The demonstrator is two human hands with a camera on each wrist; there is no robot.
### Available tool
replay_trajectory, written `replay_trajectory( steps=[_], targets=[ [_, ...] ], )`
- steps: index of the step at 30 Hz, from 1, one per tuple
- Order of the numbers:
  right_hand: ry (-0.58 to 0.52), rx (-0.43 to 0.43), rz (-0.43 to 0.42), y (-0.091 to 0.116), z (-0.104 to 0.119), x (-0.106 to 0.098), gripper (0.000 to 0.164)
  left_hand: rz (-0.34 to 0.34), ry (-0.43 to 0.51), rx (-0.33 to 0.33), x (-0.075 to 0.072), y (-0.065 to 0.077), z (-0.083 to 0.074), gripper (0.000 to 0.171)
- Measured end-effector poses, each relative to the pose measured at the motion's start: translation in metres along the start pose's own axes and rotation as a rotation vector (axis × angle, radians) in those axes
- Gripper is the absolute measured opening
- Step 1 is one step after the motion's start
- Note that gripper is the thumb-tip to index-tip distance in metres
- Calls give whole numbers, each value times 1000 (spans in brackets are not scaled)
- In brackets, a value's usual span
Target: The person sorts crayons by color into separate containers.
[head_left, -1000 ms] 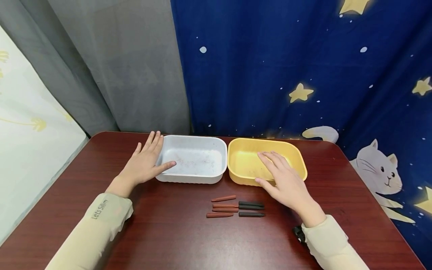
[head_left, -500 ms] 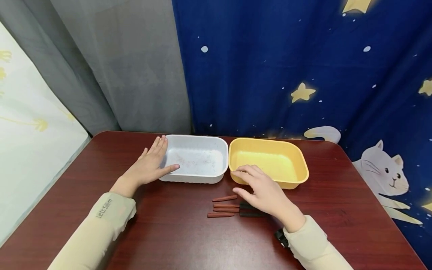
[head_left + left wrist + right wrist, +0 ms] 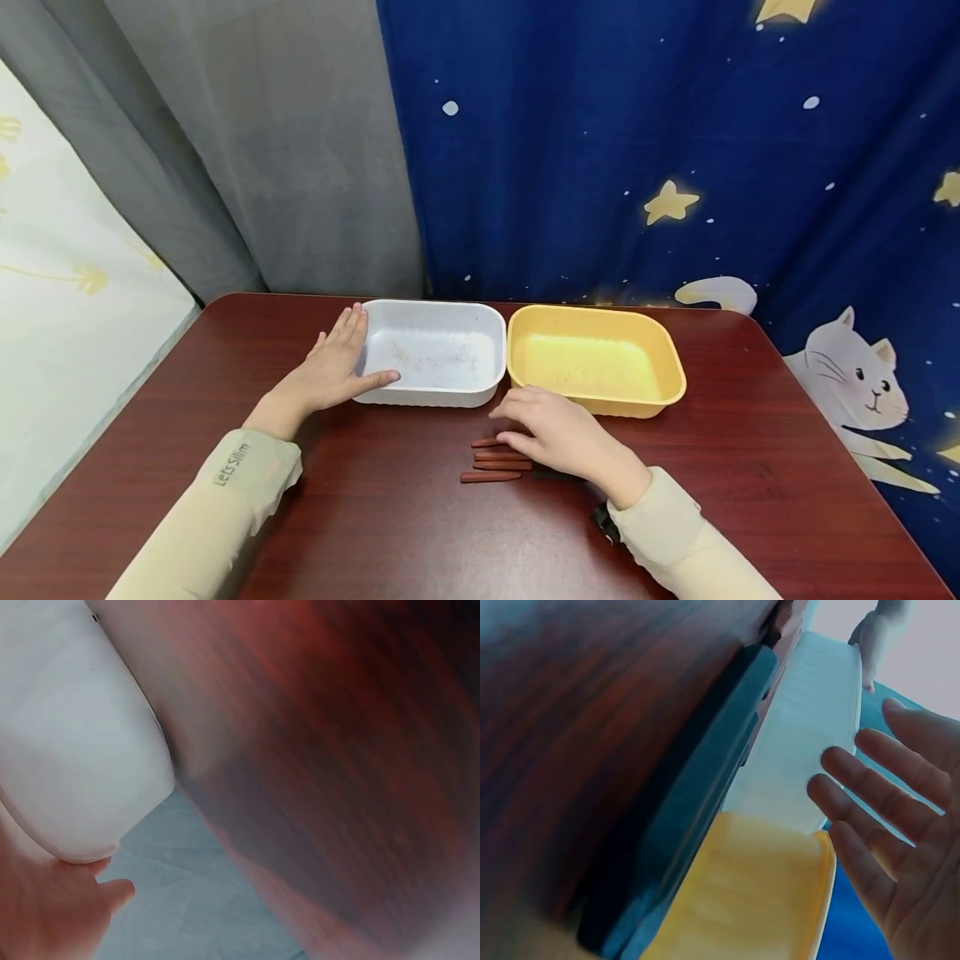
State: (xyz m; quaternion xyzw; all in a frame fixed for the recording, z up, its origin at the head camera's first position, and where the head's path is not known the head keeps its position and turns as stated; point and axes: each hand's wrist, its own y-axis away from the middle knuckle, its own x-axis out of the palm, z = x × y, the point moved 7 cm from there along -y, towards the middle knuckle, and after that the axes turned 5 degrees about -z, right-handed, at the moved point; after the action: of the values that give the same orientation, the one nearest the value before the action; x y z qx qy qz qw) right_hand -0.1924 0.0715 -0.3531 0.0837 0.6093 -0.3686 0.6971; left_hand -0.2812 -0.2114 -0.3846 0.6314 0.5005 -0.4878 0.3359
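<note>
My left hand [image 3: 324,369] lies at the left end of the white plastic tub [image 3: 427,398], fingers straight along its side and thumb over the front rim. Several reddish-brown tapered sticks [image 3: 490,477] lie side by side on the table before the tubs. Over their right part hovers my right hand [image 3: 558,433], fingers spread and slightly bent, nothing in its grasp. It mostly hides the black sticks in the head view. A faceted black stick [image 3: 679,810] shows large in the right wrist view, below the palm. Behind this hand stands the yellow tub [image 3: 630,409].
The two tubs stand side by side near the back edge of the dark red-brown table [image 3: 360,533]. A grey curtain [image 3: 315,167] and a blue star-patterned curtain [image 3: 555,183] hang behind. A black wrist strap [image 3: 604,523] shows at the right cuff.
My right hand has moved left and toward me, from above the yellow tub to over the sticks, covering the black ones. The left hand has stayed at the white tub.
</note>
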Motion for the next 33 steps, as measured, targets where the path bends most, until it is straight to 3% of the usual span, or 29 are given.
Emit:
replay_trajectory(
  steps=[5,15,26,33],
  targets=[
    [-9,40,110,-5,-2,11,17,-6,22,4,-1,-1,0,125],
    [-83,35,236,-14,-8,27,14,13,44,-11,-2,-1,-1,127],
    [-148,72,315,-15,-18,38,13,14,36,-10,-3,-2,-6,126],
    [-130,176,356,-18,-22,44,7,11,23,-25,-3,0,-2,126]
  ],
)
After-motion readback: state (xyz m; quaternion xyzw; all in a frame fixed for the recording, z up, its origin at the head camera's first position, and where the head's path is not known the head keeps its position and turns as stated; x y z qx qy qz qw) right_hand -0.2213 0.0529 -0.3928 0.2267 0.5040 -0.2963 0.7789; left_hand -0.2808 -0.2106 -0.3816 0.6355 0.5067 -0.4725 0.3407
